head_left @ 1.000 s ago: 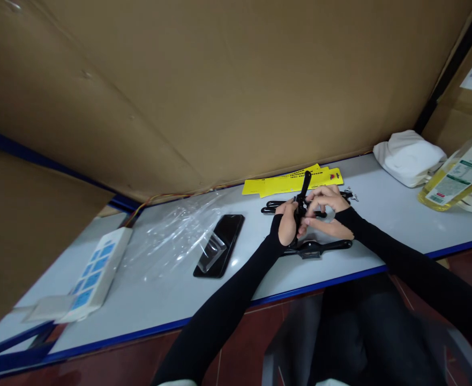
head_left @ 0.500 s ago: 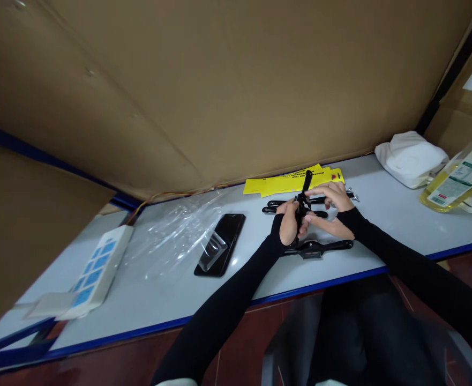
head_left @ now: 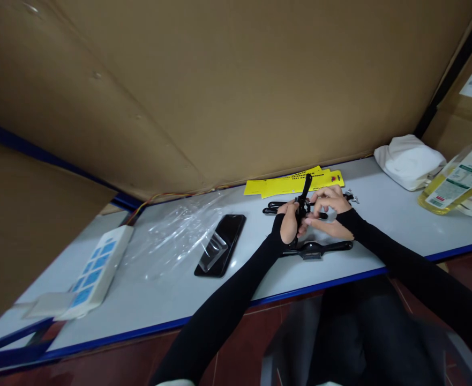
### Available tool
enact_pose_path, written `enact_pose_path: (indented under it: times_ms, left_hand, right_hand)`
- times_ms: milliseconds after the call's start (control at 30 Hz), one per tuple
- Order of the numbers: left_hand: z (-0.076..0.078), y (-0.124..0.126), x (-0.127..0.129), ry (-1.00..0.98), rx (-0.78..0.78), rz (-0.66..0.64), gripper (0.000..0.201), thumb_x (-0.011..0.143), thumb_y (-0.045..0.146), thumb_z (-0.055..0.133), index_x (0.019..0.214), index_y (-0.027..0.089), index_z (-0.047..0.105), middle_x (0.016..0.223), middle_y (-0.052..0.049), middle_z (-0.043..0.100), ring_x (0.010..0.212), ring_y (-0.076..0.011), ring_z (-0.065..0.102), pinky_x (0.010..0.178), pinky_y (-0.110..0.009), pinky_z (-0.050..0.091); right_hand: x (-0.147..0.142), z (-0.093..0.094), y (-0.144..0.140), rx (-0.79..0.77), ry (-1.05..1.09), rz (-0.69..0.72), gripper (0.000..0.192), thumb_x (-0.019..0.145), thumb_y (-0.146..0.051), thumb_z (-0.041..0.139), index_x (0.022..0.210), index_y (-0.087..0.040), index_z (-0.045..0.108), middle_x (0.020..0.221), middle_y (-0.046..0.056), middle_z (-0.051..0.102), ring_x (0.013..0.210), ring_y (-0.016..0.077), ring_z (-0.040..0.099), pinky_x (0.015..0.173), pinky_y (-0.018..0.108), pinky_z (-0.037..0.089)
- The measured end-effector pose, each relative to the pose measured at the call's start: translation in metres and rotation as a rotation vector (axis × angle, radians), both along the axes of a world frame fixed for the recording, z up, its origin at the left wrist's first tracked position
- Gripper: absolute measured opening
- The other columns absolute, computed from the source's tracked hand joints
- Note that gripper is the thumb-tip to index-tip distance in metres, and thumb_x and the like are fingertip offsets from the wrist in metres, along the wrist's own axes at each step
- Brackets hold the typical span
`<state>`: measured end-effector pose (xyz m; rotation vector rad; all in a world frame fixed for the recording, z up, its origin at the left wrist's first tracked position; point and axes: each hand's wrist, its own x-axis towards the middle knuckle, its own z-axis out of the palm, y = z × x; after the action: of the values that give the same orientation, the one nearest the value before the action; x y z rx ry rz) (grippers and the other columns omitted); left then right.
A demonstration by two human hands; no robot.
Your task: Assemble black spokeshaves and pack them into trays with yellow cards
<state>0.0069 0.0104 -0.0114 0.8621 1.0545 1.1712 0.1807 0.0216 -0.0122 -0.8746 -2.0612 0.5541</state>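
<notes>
My left hand is closed around the middle of a black spokeshave, held with one handle pointing up and away. At its right side, my right hand has thumb and forefinger bent together against the spokeshave's middle. Whatever is between those fingertips is too small to make out. Another spokeshave lies on the table just below my hands. Behind them, partly covered, are more black spokeshave handles. Small silvery metal parts lie beyond my right hand.
Yellow printed cards lie along the cardboard wall. To the left are a black phone, clear plastic wrap and a white power strip. A bottle of yellow liquid and a white cloth bundle stand right.
My right hand's forefinger has drawn back from the upper part of the held spokeshave and curled toward the thumb. My left hand keeps its hold.
</notes>
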Motion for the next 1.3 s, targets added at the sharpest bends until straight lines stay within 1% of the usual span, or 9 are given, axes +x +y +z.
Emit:
enact_pose_path:
  times_ms: [67, 133, 233, 500, 700, 933, 1133, 1200, 1300]
  left_hand:
    - [-0.001, 0.0, -0.001, 0.006, 0.007, -0.014, 0.014, 0.09, 0.032, 0.05, 0.094, 0.019, 0.052, 0.041, 0.008, 0.044, 0.026, -0.0113, 0.028, 0.031, -0.023, 0.021]
    - [-0.002, -0.001, -0.002, 0.002, 0.011, -0.024, 0.016, 0.091, 0.035, 0.052, 0.094, 0.02, 0.052, 0.04, 0.009, 0.041, 0.026, -0.0116, 0.028, 0.031, -0.023, 0.021]
    - [-0.004, -0.004, -0.001, -0.012, 0.025, -0.007, 0.018, 0.089, 0.037, 0.056, 0.093, 0.02, 0.051, 0.047, 0.006, 0.051, 0.027, -0.011, 0.032, 0.031, -0.023, 0.023]
    - [-0.004, -0.009, 0.006, 0.018, 0.007, -0.092, 0.021, 0.09, 0.04, 0.057, 0.083, 0.024, 0.045, 0.039, 0.009, 0.04, 0.026, -0.0113, 0.032, 0.03, -0.021, 0.022]
    - [0.002, -0.006, 0.003, -0.06, -0.014, -0.004, 0.023, 0.089, 0.04, 0.061, 0.096, 0.021, 0.051, 0.052, 0.007, 0.054, 0.027, -0.0097, 0.033, 0.031, -0.023, 0.022]
    - [-0.003, -0.014, 0.007, 0.059, 0.022, -0.126, 0.021, 0.091, 0.043, 0.056, 0.086, 0.023, 0.048, 0.034, 0.008, 0.038, 0.024, -0.0125, 0.03, 0.031, -0.023, 0.02]
    - [0.002, -0.007, 0.003, -0.063, -0.035, -0.002, 0.026, 0.09, 0.043, 0.063, 0.097, 0.019, 0.054, 0.048, 0.007, 0.051, 0.027, -0.0097, 0.033, 0.032, -0.022, 0.022]
    - [0.001, -0.006, 0.002, -0.071, -0.026, -0.009, 0.025, 0.09, 0.042, 0.062, 0.096, 0.019, 0.054, 0.051, 0.006, 0.055, 0.028, -0.0091, 0.034, 0.032, -0.022, 0.022]
    - [0.0, -0.007, 0.003, -0.02, -0.014, -0.042, 0.018, 0.091, 0.038, 0.057, 0.09, 0.021, 0.05, 0.04, 0.009, 0.043, 0.025, -0.0105, 0.03, 0.031, -0.022, 0.02]
  right_hand:
    - [0.001, -0.001, 0.001, -0.024, 0.011, -0.002, 0.03, 0.069, -0.045, 0.094, 0.076, -0.025, 0.072, 0.11, 0.01, 0.069, 0.106, 0.0288, 0.051, 0.08, 0.04, 0.055]
    - [0.001, -0.001, 0.002, -0.063, 0.014, -0.066, 0.036, 0.069, -0.046, 0.094, 0.093, -0.026, 0.077, 0.112, 0.011, 0.068, 0.107, 0.0298, 0.05, 0.076, 0.039, 0.056]
    - [-0.001, -0.001, 0.001, -0.09, 0.011, -0.07, 0.047, 0.068, -0.047, 0.095, 0.109, -0.029, 0.08, 0.115, 0.011, 0.067, 0.109, 0.0299, 0.051, 0.072, 0.037, 0.056]
    - [0.004, -0.003, 0.007, -0.024, -0.057, -0.021, 0.029, 0.07, -0.046, 0.094, 0.081, -0.025, 0.076, 0.111, 0.009, 0.065, 0.108, 0.029, 0.051, 0.084, 0.041, 0.054]
    - [0.0, -0.004, 0.0, 0.079, -0.064, -0.099, 0.044, 0.076, -0.04, 0.089, 0.117, -0.029, 0.079, 0.116, 0.01, 0.059, 0.112, 0.0314, 0.048, 0.087, 0.045, 0.053]
    - [0.006, 0.004, 0.003, 0.018, -0.023, 0.01, 0.027, 0.072, -0.046, 0.093, 0.08, -0.027, 0.077, 0.104, 0.009, 0.063, 0.103, 0.0283, 0.05, 0.079, 0.04, 0.052]
    - [0.001, 0.005, -0.003, 0.054, -0.058, -0.073, 0.036, 0.074, -0.041, 0.09, 0.105, -0.027, 0.079, 0.112, 0.009, 0.062, 0.109, 0.0299, 0.05, 0.086, 0.042, 0.052]
    - [-0.001, 0.002, -0.003, 0.046, -0.04, -0.027, 0.028, 0.072, -0.041, 0.092, 0.091, -0.025, 0.078, 0.112, 0.009, 0.063, 0.108, 0.0293, 0.049, 0.084, 0.041, 0.052]
    - [0.0, 0.0, 0.0, 0.03, -0.001, 0.001, 0.03, 0.071, -0.044, 0.092, 0.072, -0.023, 0.07, 0.106, 0.009, 0.064, 0.105, 0.0286, 0.048, 0.081, 0.039, 0.051]
